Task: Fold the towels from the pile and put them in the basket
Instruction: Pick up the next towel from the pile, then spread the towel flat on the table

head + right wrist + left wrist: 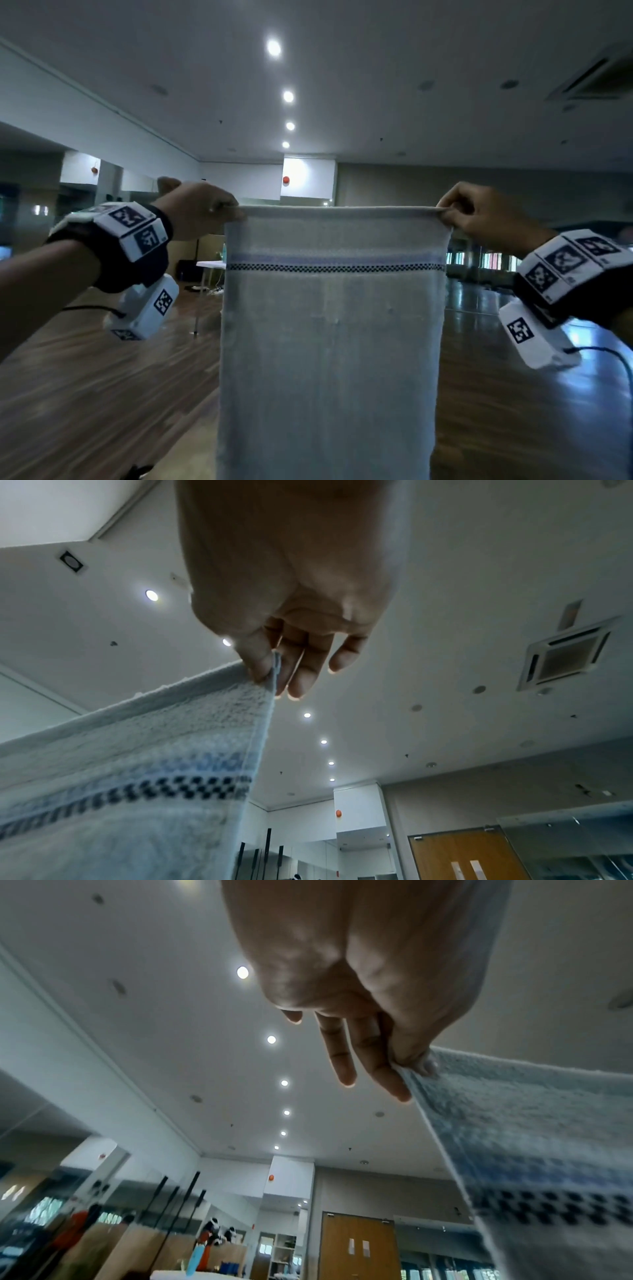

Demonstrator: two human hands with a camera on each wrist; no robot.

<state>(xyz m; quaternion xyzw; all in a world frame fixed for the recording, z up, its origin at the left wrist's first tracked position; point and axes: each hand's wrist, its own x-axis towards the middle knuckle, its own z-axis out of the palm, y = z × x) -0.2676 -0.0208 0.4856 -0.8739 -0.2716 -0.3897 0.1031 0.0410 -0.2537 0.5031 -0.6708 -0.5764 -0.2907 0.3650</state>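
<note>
A pale towel (329,342) with a blue band and a dark checkered stripe near its top hangs flat and upright in front of me, its lower end running out of the head view. My left hand (205,212) pinches the top left corner between thumb and fingers, also seen as left hand (407,1064) on towel (531,1137). My right hand (479,216) pinches the top right corner, likewise shown as right hand (270,669) on towel (137,764). The top hem is stretched taut between both hands at about head height. The pile and the basket are out of view.
A large hall with a wooden floor (102,394) lies behind the towel. A white table (210,265) stands far back on the left. Wooden double doors (356,1245) and shelving (281,1253) line the far wall. Ceiling lights run overhead.
</note>
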